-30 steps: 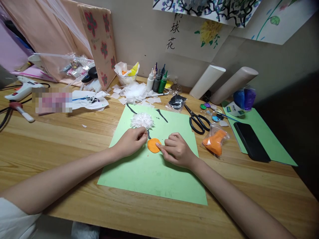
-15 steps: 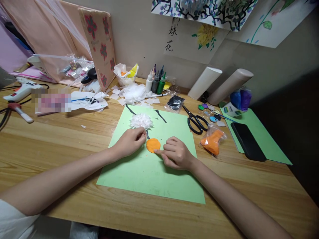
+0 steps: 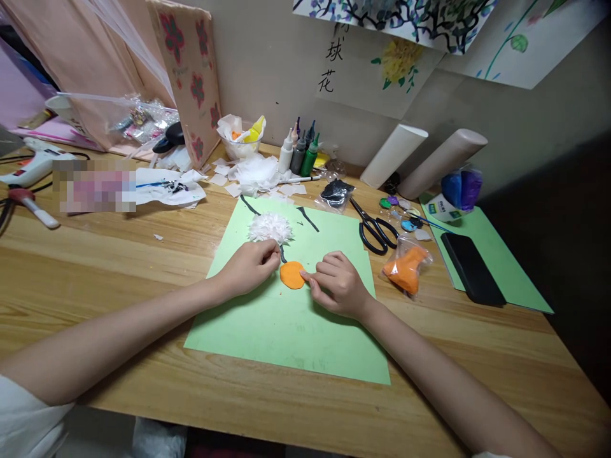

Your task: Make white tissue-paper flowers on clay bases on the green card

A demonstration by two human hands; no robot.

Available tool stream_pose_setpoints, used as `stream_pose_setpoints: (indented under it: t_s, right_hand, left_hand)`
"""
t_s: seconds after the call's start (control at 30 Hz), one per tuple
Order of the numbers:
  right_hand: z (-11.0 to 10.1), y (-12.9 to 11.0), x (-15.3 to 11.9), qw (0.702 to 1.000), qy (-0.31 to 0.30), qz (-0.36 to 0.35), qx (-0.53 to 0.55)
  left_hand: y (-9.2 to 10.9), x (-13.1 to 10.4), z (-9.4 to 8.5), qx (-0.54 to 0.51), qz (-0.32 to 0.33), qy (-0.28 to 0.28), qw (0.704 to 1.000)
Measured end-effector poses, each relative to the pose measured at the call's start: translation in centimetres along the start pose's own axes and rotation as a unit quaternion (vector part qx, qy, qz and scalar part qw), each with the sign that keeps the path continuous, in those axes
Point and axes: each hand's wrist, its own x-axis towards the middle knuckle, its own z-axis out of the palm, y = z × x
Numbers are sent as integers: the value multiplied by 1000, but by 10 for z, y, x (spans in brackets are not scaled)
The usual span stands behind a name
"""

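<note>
A flattened orange clay disc [image 3: 292, 275] lies on a light green sheet of paper [image 3: 286, 337]. The extended index finger of my right hand [image 3: 338, 285] touches the disc's right edge; its thumb stands apart and the other fingers curl in. Left of the disc, my left hand [image 3: 255, 264] rests on the sheet with its fingers closed; whatever they may hold is hidden. Just beyond its fingertips runs a short dark strip [image 3: 283, 253], between the disc and a white ruffled paper pompom [image 3: 270, 228]. Farther up the sheet are two more dark strips, one of them a forked strip [image 3: 308, 219].
Scissors [image 3: 375, 228] and a bag of orange clay [image 3: 405, 268] lie right of the sheet, with a black phone-like slab [image 3: 472, 268] beyond. Behind stand several paint bottles [image 3: 298, 152], paper scraps and a bowl [image 3: 241, 146]. A glue gun [image 3: 33, 162] sits far left.
My right index finger has moved from the disc's lower edge up along its right side. My left hand stays nearly in place. The view has shifted slightly.
</note>
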Motion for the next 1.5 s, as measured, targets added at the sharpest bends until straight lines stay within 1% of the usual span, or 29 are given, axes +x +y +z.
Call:
stream_pose_setpoints:
  t_s: [0.17, 0.27, 0.37, 0.43, 0.53, 0.63, 0.73, 0.8, 0.87, 0.97, 1.0, 1.07, 1.17, 1.23, 1.3, 1.37, 1.4, 1.5]
  right_hand:
    - [-1, 0, 0, 999, 0, -21, 28]
    - [-1, 0, -1, 998, -5, -45, 41]
    - [-3, -2, -2, 996, -10, -81, 38]
    - [-4, -3, -2, 995, 2, -96, 23]
    - [-4, -3, -2, 996, 33, -77, -11]
    - [-3, -3, -1, 998, 18, -51, -25]
    - [-2, -3, 0, 998, 1, -68, -13]
    - [-3, -3, -1, 996, 6, -91, -12]
    - [-4, -3, -2, 994, 23, -106, -21]
    - [-5, -3, -3, 994, 58, -86, -39]
    - [-5, -3, -3, 995, 57, -74, -42]
    - [-3, -2, -1, 997, 32, -54, -44]
    - [-1, -1, 0, 998, -4, -55, -36]
    - [-1, -1, -1, 997, -1, -65, -32]
    - [-2, -2, -2, 997, 19, -69, -31]
    - [-3, -2, -2, 997, 36, -51, -37]
    - [-3, -2, -2, 998, 35, -37, -41]
    - [0, -1, 0, 999, 6, 0, -49]
  left_hand:
    - [-1, -1, 0, -2, -2, 3, 1000]
    - [0, -1, 0, -2, -2, 2, 1000]
    - [0, -1, -1, -5, -1, 4, 1000]
    - [1, -1, -1, -6, 0, 5, 1000]
    - [2, -1, -1, 0, 1, 6, 1000]
    - [2, -1, -1, 2, 3, 6, 1000]
    - [2, -2, -1, 3, 3, 6, 1000]
    - [1, -2, -1, 2, 2, 5, 1000]
    - [1, -2, -1, 1, 0, 5, 1000]
    - [1, -2, -1, 1, 1, 5, 1000]
    - [1, -2, -1, 1, 2, 5, 1000]
    - [1, -2, -1, -1, 2, 5, 1000]
    - [1, -2, -1, -7, 1, 4, 1000]
    - [1, -2, -1, -8, 2, 4, 1000]
    - [1, -1, -1, -6, 3, 5, 1000]
    - [1, -1, -1, -5, 5, 4, 1000]
    - [1, -2, -1, -5, 6, 5, 1000]
    - [1, -2, -1, -5, 9, 7, 1000]
